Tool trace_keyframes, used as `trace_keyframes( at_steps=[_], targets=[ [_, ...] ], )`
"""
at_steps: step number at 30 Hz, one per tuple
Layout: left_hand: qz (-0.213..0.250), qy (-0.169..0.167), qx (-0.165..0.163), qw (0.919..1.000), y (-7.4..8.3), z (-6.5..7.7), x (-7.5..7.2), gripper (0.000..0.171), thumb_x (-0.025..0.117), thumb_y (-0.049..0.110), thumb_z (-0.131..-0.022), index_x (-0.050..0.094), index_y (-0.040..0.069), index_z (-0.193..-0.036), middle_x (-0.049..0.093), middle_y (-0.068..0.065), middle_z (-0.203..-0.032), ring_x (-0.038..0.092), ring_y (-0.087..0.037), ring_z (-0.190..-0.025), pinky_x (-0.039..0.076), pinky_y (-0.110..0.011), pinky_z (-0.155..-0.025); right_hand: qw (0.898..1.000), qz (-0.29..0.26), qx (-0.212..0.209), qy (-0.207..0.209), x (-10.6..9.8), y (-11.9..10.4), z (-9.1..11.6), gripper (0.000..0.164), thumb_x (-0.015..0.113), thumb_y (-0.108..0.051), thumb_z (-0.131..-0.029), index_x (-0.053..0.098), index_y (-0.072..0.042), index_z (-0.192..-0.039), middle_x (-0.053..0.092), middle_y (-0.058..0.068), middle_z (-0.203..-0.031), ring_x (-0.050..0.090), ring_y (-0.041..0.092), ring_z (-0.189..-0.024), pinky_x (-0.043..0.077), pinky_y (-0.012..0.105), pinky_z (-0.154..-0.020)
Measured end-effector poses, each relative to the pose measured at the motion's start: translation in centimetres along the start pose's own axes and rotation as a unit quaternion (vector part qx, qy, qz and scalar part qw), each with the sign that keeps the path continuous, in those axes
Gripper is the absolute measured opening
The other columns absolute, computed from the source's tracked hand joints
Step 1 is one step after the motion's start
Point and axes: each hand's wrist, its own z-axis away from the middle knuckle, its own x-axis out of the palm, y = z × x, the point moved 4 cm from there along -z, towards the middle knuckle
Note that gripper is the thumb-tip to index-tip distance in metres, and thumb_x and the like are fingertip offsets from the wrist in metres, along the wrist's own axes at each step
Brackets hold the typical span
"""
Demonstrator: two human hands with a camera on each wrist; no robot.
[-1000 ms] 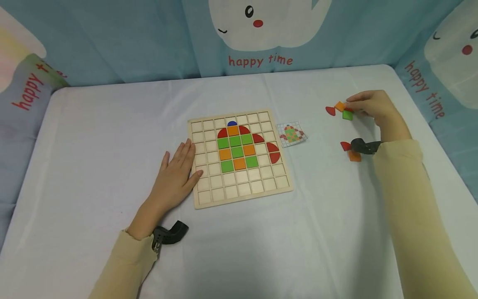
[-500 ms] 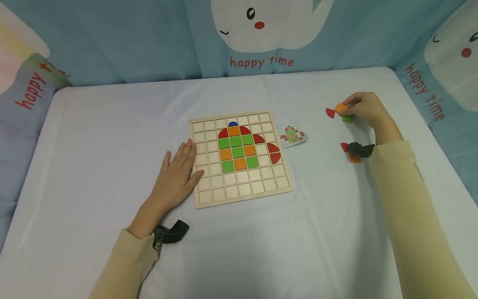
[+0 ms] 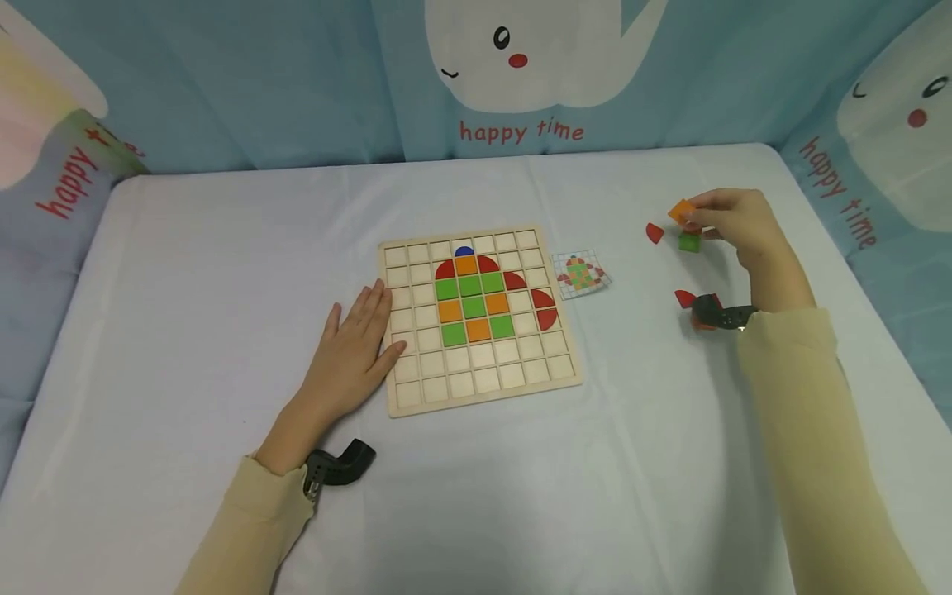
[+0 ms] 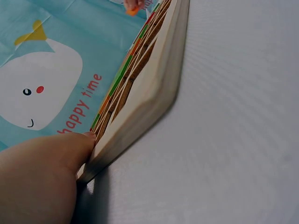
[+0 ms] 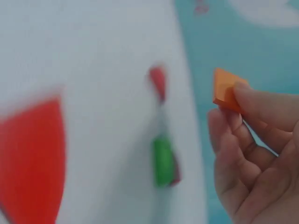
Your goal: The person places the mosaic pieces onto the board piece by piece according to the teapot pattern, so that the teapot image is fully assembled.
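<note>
In the head view my right hand (image 3: 740,221) pinches an orange square tile (image 3: 680,211) between thumb and fingers, above the table at the right. The right wrist view shows that orange tile (image 5: 228,91) raised off the cloth. Beneath it lie a green square tile (image 3: 689,242) and a red quarter-round tile (image 3: 654,233). My left hand (image 3: 345,355) lies flat with straight fingers against the left edge of a wooden grid board (image 3: 483,382), its thumb over the rim. Green, orange, red and blue tiles fill several of the board's middle and upper cells.
A small printed pattern card (image 3: 580,273) lies just right of the board. Nearer the right forearm, a red tile (image 3: 684,298) and others lie partly hidden under the black wrist camera (image 3: 716,312). A blue printed curtain (image 3: 297,83) stands behind the table.
My right hand reached among the loose tiles, took hold of the orange square tile and lifted it off the cloth. My left hand has stayed on the board's edge.
</note>
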Motion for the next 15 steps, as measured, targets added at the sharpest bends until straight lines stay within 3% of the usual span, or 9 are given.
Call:
trace_keyframes(
  at_steps=[4, 7, 10, 15],
  targets=[
    [0.0, 0.003, 0.001, 1.0, 0.0, 0.0, 0.0, 0.071, 0.043, 0.037, -0.099, 0.01, 0.0, -0.15, 0.007, -0.014, -0.157, 0.006, -0.029, -0.144, -0.001, -0.054, -0.111, 0.995, -0.096, -0.034, -0.015, 0.8, -2.0, 1.5, 0.003, 0.067, -0.01, -0.088, 0.069, -0.012, -0.088, 0.069, -0.004, -0.08, 0.066, 0.01, -0.072, 0.051, 0.016, -0.066],
    [0.001, 0.003, 0.001, 1.0, -0.1, 0.0, 0.0, 0.071, 0.043, 0.037, -0.099, 0.01, 0.0, -0.15, 0.007, -0.014, -0.157, 0.006, -0.029, -0.144, -0.001, -0.054, -0.111, 0.988, -0.139, -0.062, -0.025, 1.8, -3.3, 2.6, 0.003, 0.069, -0.008, -0.086, 0.07, -0.007, -0.089, 0.069, 0.0, -0.083, 0.067, 0.013, -0.073, 0.052, 0.017, -0.067],
    [0.0, 0.001, 0.0, 1.0, -0.1, 0.1, 0.0, 0.071, 0.043, 0.038, -0.1, 0.01, 0.0, -0.151, 0.006, -0.014, -0.157, 0.005, -0.028, -0.144, -0.001, -0.054, -0.111, 0.982, -0.162, -0.085, -0.035, 3.0, -4.4, 3.6, 0.005, 0.07, -0.007, -0.085, 0.07, -0.006, -0.09, 0.069, 0.002, -0.085, 0.067, 0.014, -0.073, 0.052, 0.018, -0.068],
    [-0.001, 0.001, 0.0, 1.0, -0.1, 0.1, 0.0, 0.071, 0.042, 0.038, -0.099, 0.01, 0.001, -0.151, 0.006, -0.013, -0.157, 0.005, -0.028, -0.144, -0.001, -0.054, -0.111, 0.983, -0.132, -0.116, -0.047, 5.5, -5.9, 5.3, 0.01, 0.068, -0.01, -0.087, 0.069, -0.006, -0.096, 0.069, 0.001, -0.089, 0.065, 0.016, -0.077, 0.05, 0.017, -0.07]
  ],
)
